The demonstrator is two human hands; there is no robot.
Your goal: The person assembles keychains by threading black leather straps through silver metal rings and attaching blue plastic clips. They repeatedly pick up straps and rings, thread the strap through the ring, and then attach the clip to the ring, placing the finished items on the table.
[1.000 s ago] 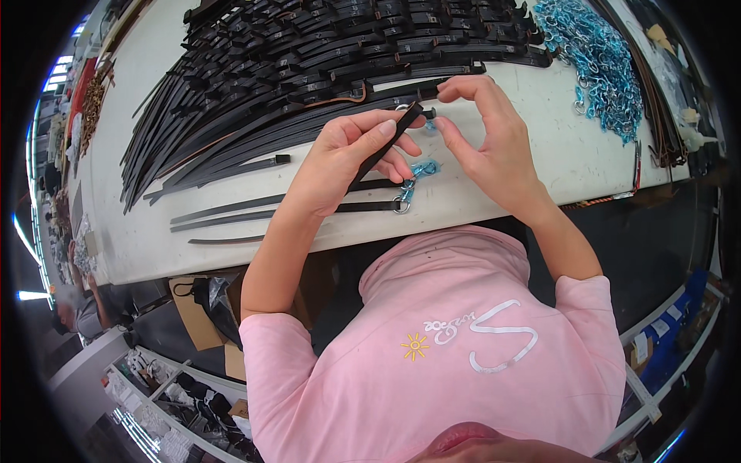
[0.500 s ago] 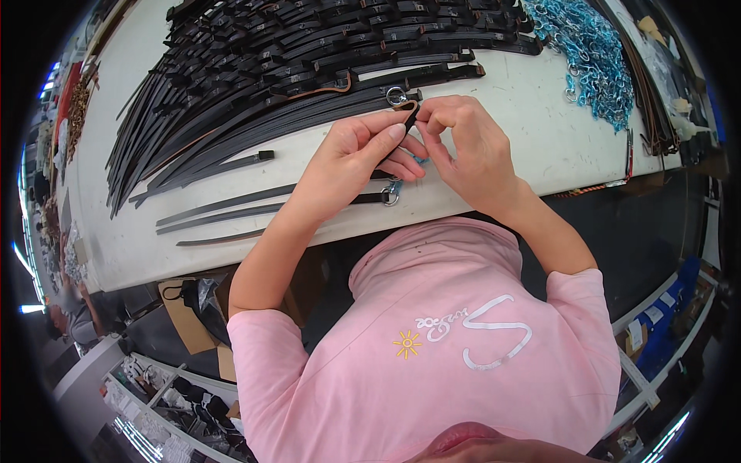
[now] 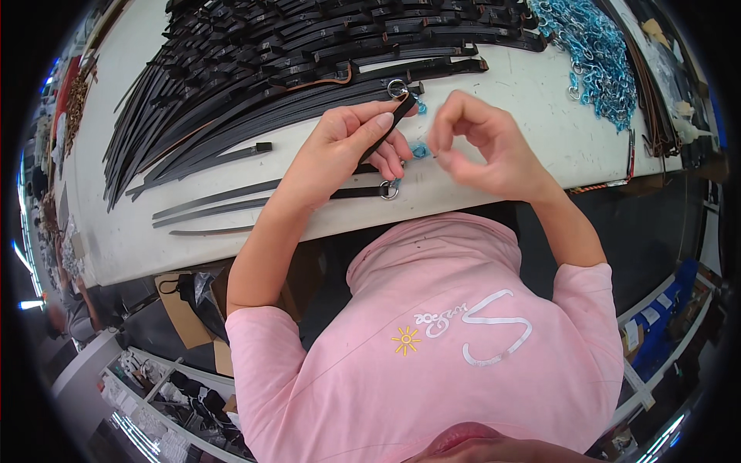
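i see the left hand (image 3: pixel 347 147) clamped on a black strap (image 3: pixel 388 133) above the table (image 3: pixel 548 123), a metal ring (image 3: pixel 397 82) at its folded end. the right hand (image 3: pixel 488 147) is curled nearby, blurred; i cannot tell whether its fingertips meet.

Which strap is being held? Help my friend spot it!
Find the white table, then the left hand in front of the big black strap pile. The held black strap slants up from that hand, while its neighbours lie on the table.
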